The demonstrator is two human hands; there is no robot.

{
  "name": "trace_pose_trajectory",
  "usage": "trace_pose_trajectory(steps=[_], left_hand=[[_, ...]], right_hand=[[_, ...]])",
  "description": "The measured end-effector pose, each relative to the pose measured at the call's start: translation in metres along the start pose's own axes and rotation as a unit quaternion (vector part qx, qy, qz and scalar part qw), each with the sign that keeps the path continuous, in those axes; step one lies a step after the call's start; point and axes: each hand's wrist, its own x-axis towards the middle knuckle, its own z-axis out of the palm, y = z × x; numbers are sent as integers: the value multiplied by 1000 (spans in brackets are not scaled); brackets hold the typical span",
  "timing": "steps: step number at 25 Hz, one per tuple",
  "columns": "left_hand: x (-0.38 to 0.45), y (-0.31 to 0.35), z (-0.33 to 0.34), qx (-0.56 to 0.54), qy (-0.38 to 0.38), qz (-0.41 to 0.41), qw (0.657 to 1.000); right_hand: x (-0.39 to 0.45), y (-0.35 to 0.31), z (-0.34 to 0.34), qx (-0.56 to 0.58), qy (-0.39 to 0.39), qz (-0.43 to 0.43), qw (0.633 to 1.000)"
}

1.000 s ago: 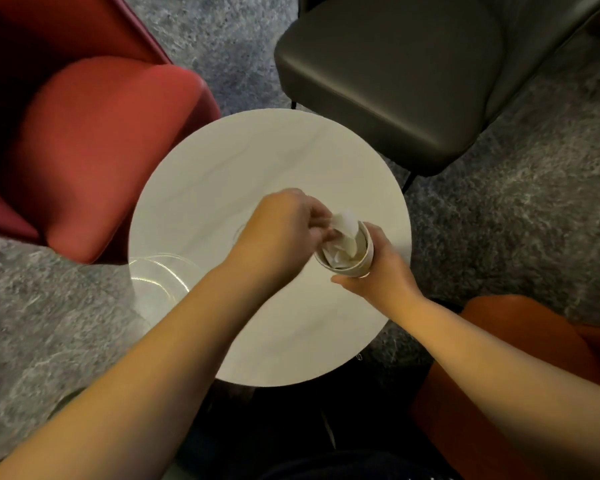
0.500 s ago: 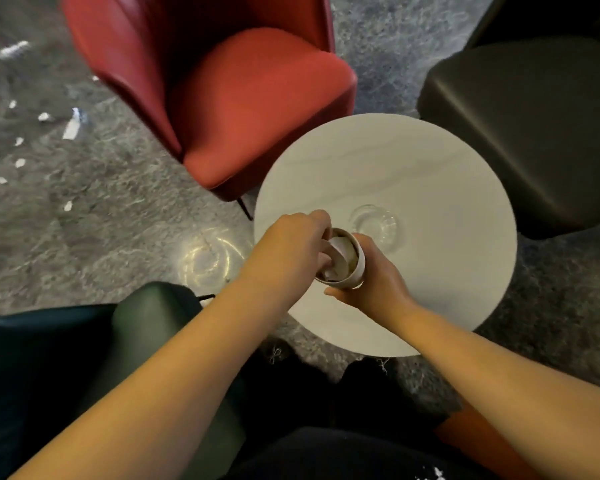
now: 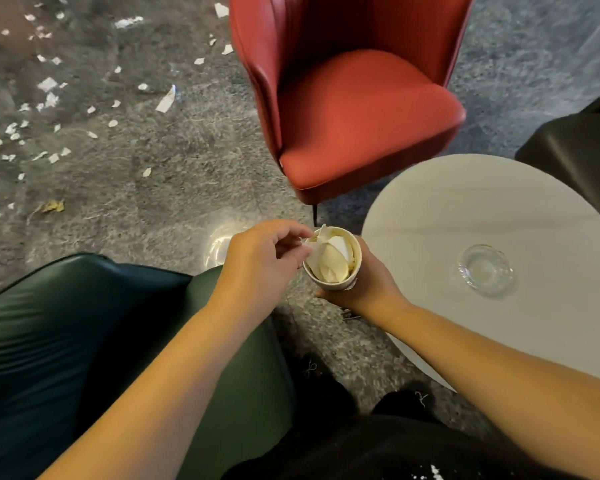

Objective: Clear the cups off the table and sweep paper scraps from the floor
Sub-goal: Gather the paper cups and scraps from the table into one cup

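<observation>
Right hand (image 3: pixel 364 282) curled round a smooth paper cup (image 3: pixel 333 259), held upright over grey floor beside the round pale bench (image 3: pixel 465 209). Left hand (image 3: pixel 260 258) pinching crumpled white paper (image 3: pixel 326 254) at the rim.

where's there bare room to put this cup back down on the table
Most of the round white table is bare: the wide stretch between the red chair and the clear glass ashtray, and the near strip beside the right hand gripping the paper cup. Only the ashtray's spot is taken. The floor's white paper scraps crowd the far left.
</observation>
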Motion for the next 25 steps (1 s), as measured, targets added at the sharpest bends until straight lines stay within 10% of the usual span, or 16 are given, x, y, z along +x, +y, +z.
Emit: trace_pose_trajectory(steps=[13,25], left_hand=[[36,-55,-94,-70,120,-68,988],[243,-78,-161,-93,124,-128,980]], right_hand=[[90,-58,84,19,-105,-19,994],[311,-103,78,42,-188,-78,978]])
